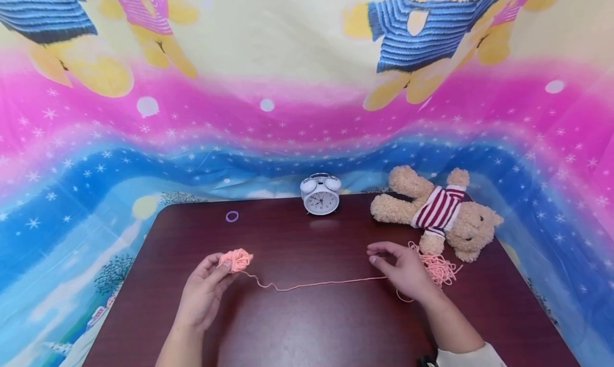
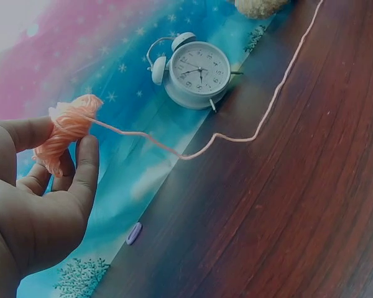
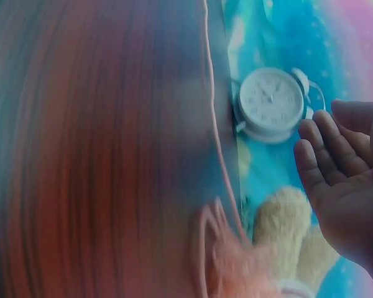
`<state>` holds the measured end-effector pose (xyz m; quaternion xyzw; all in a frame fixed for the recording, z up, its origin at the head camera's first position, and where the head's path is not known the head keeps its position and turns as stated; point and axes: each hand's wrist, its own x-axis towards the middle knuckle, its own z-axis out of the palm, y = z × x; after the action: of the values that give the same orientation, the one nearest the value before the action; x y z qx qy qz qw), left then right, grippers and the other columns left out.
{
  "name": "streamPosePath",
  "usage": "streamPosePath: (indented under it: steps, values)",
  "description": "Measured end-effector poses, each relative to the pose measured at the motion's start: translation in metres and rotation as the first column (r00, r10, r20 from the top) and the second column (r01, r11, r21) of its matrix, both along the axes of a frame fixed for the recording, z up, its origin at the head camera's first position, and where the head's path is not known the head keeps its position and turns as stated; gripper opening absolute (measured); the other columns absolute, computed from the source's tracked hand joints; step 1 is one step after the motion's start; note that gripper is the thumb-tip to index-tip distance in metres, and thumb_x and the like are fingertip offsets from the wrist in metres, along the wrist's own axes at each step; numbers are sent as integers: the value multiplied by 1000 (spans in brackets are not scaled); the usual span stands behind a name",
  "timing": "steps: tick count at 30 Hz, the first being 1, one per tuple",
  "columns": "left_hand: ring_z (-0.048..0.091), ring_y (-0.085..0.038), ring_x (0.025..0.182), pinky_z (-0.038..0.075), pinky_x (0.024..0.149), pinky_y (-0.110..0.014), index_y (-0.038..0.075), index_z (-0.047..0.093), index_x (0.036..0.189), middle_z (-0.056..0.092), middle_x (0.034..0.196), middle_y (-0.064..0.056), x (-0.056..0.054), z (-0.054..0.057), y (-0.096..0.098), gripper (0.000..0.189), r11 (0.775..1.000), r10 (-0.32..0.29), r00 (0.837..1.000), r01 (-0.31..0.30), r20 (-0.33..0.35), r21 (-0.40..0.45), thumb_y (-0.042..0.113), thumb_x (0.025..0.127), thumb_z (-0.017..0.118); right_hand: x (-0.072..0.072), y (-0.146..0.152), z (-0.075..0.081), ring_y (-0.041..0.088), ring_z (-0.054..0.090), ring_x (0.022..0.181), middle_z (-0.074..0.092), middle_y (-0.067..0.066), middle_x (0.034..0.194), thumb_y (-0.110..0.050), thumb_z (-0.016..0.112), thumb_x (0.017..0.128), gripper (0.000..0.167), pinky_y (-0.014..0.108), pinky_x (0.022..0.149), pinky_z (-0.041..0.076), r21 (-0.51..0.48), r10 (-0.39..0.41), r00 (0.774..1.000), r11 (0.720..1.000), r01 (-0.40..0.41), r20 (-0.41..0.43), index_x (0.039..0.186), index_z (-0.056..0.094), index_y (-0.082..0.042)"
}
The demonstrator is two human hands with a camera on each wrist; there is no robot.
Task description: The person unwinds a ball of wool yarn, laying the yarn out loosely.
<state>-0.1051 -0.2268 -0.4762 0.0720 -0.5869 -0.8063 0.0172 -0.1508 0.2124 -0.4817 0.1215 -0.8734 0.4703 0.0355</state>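
Note:
My left hand (image 1: 205, 287) pinches a small wound bundle of peach yarn (image 1: 237, 260) between thumb and fingers, held over the left part of the table. In the left wrist view the wraps of the yarn bundle (image 2: 67, 133) show above the fingertips. From it a single strand (image 1: 326, 283) runs right across the table toward a loose yarn heap (image 1: 440, 269). My right hand (image 1: 403, 268) hovers over that strand beside the heap, fingers loosely bent and holding nothing. The right wrist view shows the right hand (image 3: 345, 180) with its palm bare and the strand apart from it.
A white alarm clock (image 1: 321, 196) stands at the table's back edge. A teddy bear (image 1: 438, 212) in a striped shirt lies at the back right, against the yarn heap. A purple ring (image 1: 232, 216) lies at the back left of the dark table (image 1: 288, 335). A printed curtain hangs behind.

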Motion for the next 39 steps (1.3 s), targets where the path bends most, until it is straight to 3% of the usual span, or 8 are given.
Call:
streamPosePath:
  steps: [2,10,17,24,29,33,39]
  values:
    - [69,-12,100,59,95,-31,3,54,114,67,108,-2,0,1,3,15,1000,-4,1000,4,-5,-1,6,103,63,-1,-12,-1,11,72,97,77,-4,105,-12,77,95,22,31,87,59,-7,27,1000,1000,-27,-11,117,75,-9]
    - [68,-12,101,57,98,-35,2,53,117,66,109,-2,2,0,11,20,999,-24,1000,25,15,-30,7,102,64,-1,-55,-7,13,73,92,77,7,106,-10,77,94,22,30,84,60,-104,139,990,985,-136,28,116,74,-8]
    - [69,-13,101,57,100,-37,-1,52,118,67,109,-4,4,0,18,22,999,-24,1000,25,16,-33,7,102,65,2,-93,-6,13,72,93,76,11,109,-9,76,94,26,30,86,60,-121,228,973,968,-222,37,119,72,-2]
    - [68,-15,99,56,100,-39,-3,50,120,66,109,-7,4,2,30,25,998,-51,999,52,17,-31,6,101,64,5,-126,-8,12,71,94,76,10,109,-11,77,94,25,28,85,61,-150,298,954,945,-291,28,119,73,-5]
    - [68,-15,98,57,100,-39,-3,51,120,65,110,-7,3,2,39,25,998,-59,998,60,29,-23,5,100,65,8,-145,-11,11,72,92,76,10,107,-14,77,94,27,32,84,62,-152,335,942,932,-329,14,118,73,-3]
    - [68,-16,99,57,99,-39,-3,51,120,66,110,-8,3,3,44,26,997,-69,997,70,28,-17,6,100,65,10,-157,-12,8,72,92,76,8,107,-18,79,93,26,34,84,62,-132,345,939,930,-342,-3,117,74,-8]
    - [68,-16,100,58,97,-37,-2,50,120,67,112,-9,4,3,52,26,996,-87,995,87,41,-3,7,100,65,11,-167,-13,3,70,92,76,-3,105,-19,80,91,25,32,83,62,-122,357,934,927,-355,-12,115,75,-13]
